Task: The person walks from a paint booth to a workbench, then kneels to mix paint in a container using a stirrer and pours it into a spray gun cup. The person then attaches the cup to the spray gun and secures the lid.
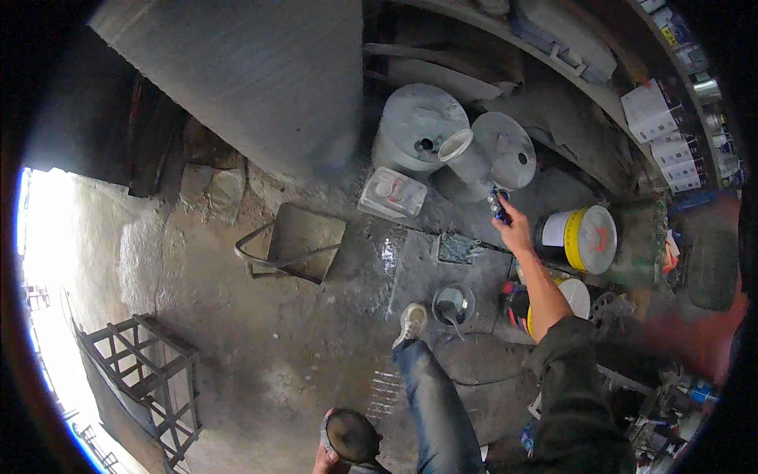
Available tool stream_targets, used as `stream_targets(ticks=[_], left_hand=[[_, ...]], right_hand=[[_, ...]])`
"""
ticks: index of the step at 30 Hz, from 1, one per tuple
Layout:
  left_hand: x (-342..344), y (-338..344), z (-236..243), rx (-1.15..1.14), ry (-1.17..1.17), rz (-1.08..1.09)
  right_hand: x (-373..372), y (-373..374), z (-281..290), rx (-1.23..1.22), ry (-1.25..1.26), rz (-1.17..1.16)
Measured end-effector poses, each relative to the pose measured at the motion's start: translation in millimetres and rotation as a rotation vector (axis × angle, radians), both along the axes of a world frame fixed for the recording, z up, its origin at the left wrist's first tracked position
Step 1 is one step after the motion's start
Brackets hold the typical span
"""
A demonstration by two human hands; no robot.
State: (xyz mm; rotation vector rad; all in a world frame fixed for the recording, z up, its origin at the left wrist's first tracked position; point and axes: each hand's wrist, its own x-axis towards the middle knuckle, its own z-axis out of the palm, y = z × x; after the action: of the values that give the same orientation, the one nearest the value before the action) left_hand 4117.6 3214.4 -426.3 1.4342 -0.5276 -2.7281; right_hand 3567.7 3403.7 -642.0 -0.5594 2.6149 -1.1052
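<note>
My right arm reaches forward across the floor. In my right hand [515,229] is a small dark blue object with shiny spots [499,204], its kind too small to make out. It is held close to the pale open bucket [467,158] that leans against two grey drums, the left drum [422,118] and the right drum [509,146]. Low in the view, my left hand [325,457] grips a round dark disc with a pale rim [353,436]. Part of that hand is cut off by the lower edge.
A clear bowl with a stirring tool [452,306] stands beside my shoe [411,322]. Black-and-yellow pails [588,239] are on the right. A metal dustpan-like scoop [304,245], a jerrycan [393,193] and a steel frame [146,371] are around the floor.
</note>
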Motion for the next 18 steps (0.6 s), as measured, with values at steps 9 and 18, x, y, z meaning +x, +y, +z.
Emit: stream_targets(ticks=[9,18], left_hand=[[15,7,-23,0.044,-0.014,0.039],[35,11,-36,0.080,-0.008,0.077]], right_hand=[[-42,-25,16,0.327,0.117,0.010],[-53,-68,68,0.675,0.230,0.089]])
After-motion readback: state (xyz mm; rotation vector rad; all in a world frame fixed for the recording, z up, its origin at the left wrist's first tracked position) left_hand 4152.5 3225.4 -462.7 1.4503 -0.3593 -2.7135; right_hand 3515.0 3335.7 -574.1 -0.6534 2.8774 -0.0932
